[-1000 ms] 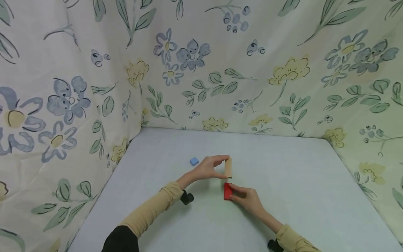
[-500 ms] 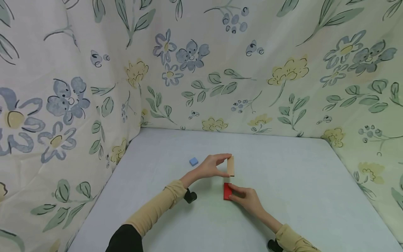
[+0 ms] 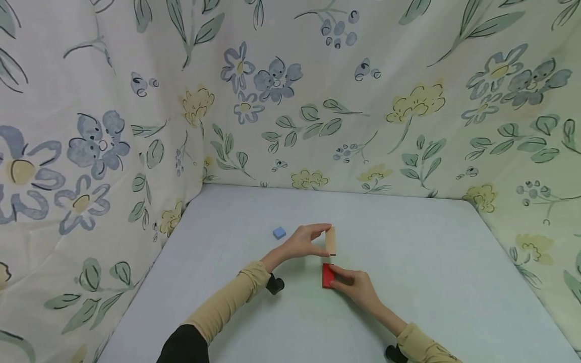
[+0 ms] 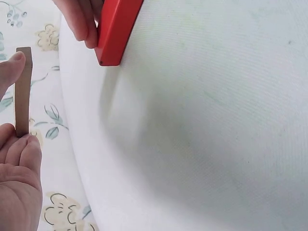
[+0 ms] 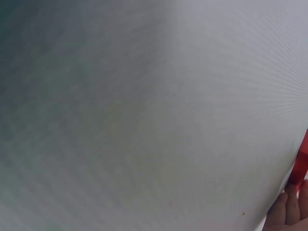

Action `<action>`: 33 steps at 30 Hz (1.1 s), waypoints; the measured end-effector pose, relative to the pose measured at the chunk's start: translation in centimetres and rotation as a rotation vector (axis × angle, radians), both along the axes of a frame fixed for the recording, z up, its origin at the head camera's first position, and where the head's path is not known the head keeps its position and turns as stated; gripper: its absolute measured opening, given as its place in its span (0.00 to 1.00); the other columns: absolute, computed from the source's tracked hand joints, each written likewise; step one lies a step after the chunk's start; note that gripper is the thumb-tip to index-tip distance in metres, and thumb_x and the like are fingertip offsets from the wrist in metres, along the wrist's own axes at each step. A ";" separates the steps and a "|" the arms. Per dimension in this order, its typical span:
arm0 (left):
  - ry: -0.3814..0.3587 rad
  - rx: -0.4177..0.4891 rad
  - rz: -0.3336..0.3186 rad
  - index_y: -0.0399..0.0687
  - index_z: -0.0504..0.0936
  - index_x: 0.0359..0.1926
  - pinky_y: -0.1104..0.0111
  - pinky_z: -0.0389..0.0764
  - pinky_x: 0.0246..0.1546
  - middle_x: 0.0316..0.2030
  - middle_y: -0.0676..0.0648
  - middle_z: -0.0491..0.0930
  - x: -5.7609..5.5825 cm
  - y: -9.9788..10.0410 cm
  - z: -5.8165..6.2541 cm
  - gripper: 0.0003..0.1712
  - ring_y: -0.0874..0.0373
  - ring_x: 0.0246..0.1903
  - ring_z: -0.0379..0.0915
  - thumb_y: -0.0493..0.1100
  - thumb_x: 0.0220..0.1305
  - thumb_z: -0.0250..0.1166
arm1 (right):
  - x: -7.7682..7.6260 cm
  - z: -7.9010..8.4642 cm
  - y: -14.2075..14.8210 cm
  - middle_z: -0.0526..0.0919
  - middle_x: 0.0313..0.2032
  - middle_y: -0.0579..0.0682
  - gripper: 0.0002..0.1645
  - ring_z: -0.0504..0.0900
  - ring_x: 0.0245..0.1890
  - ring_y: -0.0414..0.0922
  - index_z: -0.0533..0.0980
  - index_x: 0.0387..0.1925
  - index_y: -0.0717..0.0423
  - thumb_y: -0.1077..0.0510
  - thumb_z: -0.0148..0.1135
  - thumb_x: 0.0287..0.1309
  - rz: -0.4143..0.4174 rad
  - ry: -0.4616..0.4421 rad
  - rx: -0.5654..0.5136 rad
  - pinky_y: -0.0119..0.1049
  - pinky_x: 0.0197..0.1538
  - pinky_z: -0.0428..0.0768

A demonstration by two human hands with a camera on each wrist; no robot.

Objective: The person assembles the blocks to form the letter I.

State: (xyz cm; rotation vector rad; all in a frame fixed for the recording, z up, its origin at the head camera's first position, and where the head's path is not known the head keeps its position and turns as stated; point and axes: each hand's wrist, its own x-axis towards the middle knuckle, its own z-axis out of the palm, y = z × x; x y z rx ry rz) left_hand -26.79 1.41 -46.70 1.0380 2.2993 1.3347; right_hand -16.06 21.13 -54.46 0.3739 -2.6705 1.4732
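Observation:
Between thumb and fingers, my left hand pinches a narrow pale wooden block by its two ends. The left wrist view shows the same wooden block edge-on, apart from the red one. Nearer to me, my right hand grips a red rectangular block from its right side. That red block stands over the white surface in the left wrist view. At the right wrist view's lower right edge, only part of the red block and some right-hand fingers appear.
A small blue block lies on the white table, left of my left hand. Flower-patterned cloth hangs behind the table and along its sides. A dark wrist device sits below my left wrist.
My left hand shifted slightly right and away with the wooden block, then came a little back. The right hand and red block look unmoved.

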 end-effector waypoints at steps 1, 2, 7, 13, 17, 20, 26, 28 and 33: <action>-0.006 0.000 -0.004 0.36 0.63 0.67 0.64 0.67 0.66 0.68 0.42 0.64 0.2 0.0 0.3 0.44 0.51 0.68 0.60 0.34 0.50 0.72 | 0.0 0.0 0.0 0.83 0.51 0.46 0.26 0.79 0.55 0.44 0.80 0.53 0.50 0.54 0.71 0.49 0.002 0.009 0.000 0.25 0.55 0.76; -0.014 0.004 -0.006 0.34 0.63 0.67 0.63 0.66 0.66 0.67 0.40 0.64 0.4 -0.1 0.7 0.43 0.50 0.68 0.60 0.33 0.50 0.72 | 0.1 0.2 -0.1 0.83 0.51 0.47 0.26 0.79 0.55 0.45 0.80 0.53 0.51 0.55 0.71 0.49 -0.002 0.012 0.003 0.27 0.55 0.76; -0.013 -0.007 -0.002 0.37 0.65 0.67 0.67 0.68 0.65 0.67 0.43 0.66 -0.1 0.0 -0.3 0.43 0.53 0.67 0.62 0.36 0.49 0.74 | 0.6 1.5 -0.6 0.83 0.51 0.52 0.25 0.79 0.55 0.52 0.79 0.53 0.57 0.61 0.70 0.49 -0.008 0.017 0.012 0.31 0.55 0.77; -0.010 -0.045 0.007 0.42 0.65 0.67 0.71 0.67 0.64 0.67 0.46 0.66 -0.7 0.1 -1.7 0.45 0.58 0.66 0.63 0.40 0.48 0.75 | 0.0 0.0 0.1 0.83 0.51 0.47 0.26 0.79 0.55 0.48 0.80 0.52 0.50 0.54 0.71 0.49 -0.013 0.011 0.010 0.29 0.55 0.77; -0.014 -0.064 0.016 0.41 0.65 0.67 0.72 0.67 0.64 0.67 0.46 0.66 -0.7 0.2 -1.9 0.45 0.57 0.67 0.62 0.40 0.48 0.75 | -0.1 -0.1 0.2 0.83 0.51 0.47 0.26 0.79 0.55 0.48 0.80 0.53 0.50 0.51 0.71 0.49 -0.002 0.007 0.006 0.30 0.55 0.77; -0.018 -0.076 0.020 0.41 0.65 0.67 0.72 0.67 0.64 0.68 0.46 0.65 -0.7 0.2 -2.2 0.45 0.57 0.67 0.62 0.40 0.49 0.75 | -0.1 -0.1 0.2 0.83 0.51 0.47 0.26 0.79 0.55 0.49 0.80 0.53 0.50 0.51 0.70 0.50 -0.001 0.005 0.011 0.30 0.55 0.77; -0.013 -0.075 0.013 0.40 0.65 0.67 0.72 0.68 0.64 0.67 0.45 0.65 -1.0 0.4 -3.1 0.45 0.56 0.67 0.62 0.41 0.49 0.75 | -0.1 -0.1 0.2 0.83 0.51 0.46 0.26 0.79 0.55 0.48 0.80 0.53 0.49 0.52 0.71 0.49 -0.011 -0.007 0.007 0.30 0.56 0.76; -0.014 -0.072 0.013 0.39 0.65 0.67 0.72 0.68 0.64 0.67 0.45 0.66 -1.1 0.4 -3.2 0.45 0.56 0.67 0.63 0.41 0.48 0.75 | -0.1 -0.1 0.2 0.83 0.51 0.46 0.27 0.79 0.55 0.47 0.80 0.53 0.49 0.52 0.71 0.48 -0.013 -0.010 0.009 0.30 0.56 0.76; -0.020 -0.100 0.021 0.42 0.65 0.67 0.73 0.68 0.64 0.67 0.46 0.66 -1.2 0.4 -3.5 0.45 0.57 0.66 0.63 0.41 0.49 0.75 | 0.0 0.2 0.1 0.83 0.51 0.46 0.27 0.78 0.55 0.46 0.80 0.52 0.49 0.53 0.72 0.47 -0.021 -0.010 0.023 0.31 0.56 0.76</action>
